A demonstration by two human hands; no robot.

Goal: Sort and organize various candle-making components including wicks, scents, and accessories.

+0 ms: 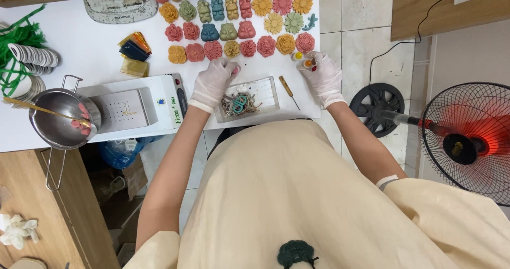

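Orange and red small bottles point(307, 63) sit clustered under the right hand point(323, 77), whose grip is pinching them upright, likely to steady them on the surface point(95, 51). Left hand point(212, 82) rests at the clear tray point(268, 91); its grip closes on a small piece, hard to identify. Between the hands lies the tray's scrap tangle; beyond the fingertips, rows of moulded shapes point(239, 27). Gloves hide fingertip contact. Near the right hand lies a pick point(288, 90).

small foil packets point(135, 46), label on white scale point(176, 109)
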